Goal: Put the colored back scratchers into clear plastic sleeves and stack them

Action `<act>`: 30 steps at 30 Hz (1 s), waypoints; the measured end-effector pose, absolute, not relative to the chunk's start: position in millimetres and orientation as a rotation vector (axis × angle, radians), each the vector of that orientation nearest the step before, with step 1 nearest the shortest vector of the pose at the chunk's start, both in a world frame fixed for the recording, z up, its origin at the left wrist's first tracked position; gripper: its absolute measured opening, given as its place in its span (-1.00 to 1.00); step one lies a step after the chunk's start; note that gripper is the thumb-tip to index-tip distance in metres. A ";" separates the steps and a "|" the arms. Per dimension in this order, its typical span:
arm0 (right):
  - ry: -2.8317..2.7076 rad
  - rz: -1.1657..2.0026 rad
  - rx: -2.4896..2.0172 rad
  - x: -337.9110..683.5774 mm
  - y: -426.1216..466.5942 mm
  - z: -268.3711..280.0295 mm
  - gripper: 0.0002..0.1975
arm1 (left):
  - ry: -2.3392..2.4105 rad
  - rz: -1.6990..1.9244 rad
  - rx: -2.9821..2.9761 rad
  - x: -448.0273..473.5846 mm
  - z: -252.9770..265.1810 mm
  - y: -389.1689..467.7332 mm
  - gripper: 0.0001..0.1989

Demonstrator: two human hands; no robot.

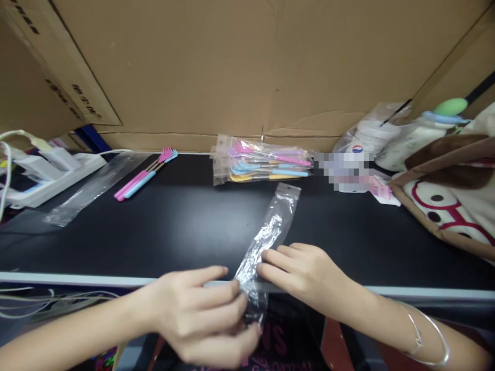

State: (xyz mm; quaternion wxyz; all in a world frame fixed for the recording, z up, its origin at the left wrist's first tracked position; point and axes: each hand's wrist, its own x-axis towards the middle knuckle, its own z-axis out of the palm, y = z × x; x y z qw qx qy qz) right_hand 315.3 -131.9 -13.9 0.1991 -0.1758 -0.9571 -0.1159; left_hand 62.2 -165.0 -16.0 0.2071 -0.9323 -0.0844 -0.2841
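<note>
A long clear plastic bag (270,226) with a hang-hole header slants over the desk's front edge, its top on the black surface. My left hand (209,314) curls round its lower end, below the edge, with the fingertips partly hidden. Against the bag's right side, the bent fingers of my right hand (299,270) grip the film. The bag looks flat, and nothing shows inside it. Farther back on the left lie several back scratchers (143,178) with pink and blue handles and claw heads.
Bagged back scratchers (266,167) are stacked near the cardboard wall (232,67). Another clear bag (96,185) lies beside the white power strip (58,178). At right stand a white cup (371,136), a bottle (429,136) and a brown-trimmed cartoon bag (448,201).
</note>
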 end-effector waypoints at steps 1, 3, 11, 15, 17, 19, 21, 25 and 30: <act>-2.702 -0.293 -0.463 315.9 -129.2 -12.4 -0.74 | -0.196 -0.795 -2.613 63.7 -15.9 -168.8 -0.87; -2.751 -0.170 -0.409 319.2 -124.0 -8.7 -0.74 | -0.159 -0.824 -2.668 63.9 -15.0 -170.4 -0.87; -2.695 0.629 -0.521 344.6 -100.7 9.6 -0.74 | -0.681 -0.558 -2.880 48.6 -6.4 -119.2 -0.67; -2.665 0.757 -0.608 360.7 -69.7 12.2 -0.72 | -0.916 -0.374 -3.008 43.8 -15.3 -102.3 -0.60; -2.640 0.758 -0.629 368.9 -52.5 10.4 -0.61 | -1.006 -0.303 -3.076 40.8 -19.0 -99.3 -0.53; -2.583 0.713 -0.678 376.0 -38.4 7.3 -0.55 | -1.076 -0.249 -3.101 37.0 -20.8 -98.3 -0.49; -2.513 0.686 -0.757 381.3 -29.6 4.3 -0.56 | -1.129 -0.218 -3.099 32.8 -21.5 -98.0 -0.47; -2.354 0.696 -0.938 387.4 -25.0 1.5 -0.62 | -1.239 -0.205 -3.067 23.8 -25.0 -95.5 -0.45; -2.206 0.905 -1.067 388.3 -23.9 0.7 -0.55 | -1.330 -0.149 -3.008 16.3 -30.4 -88.6 -0.43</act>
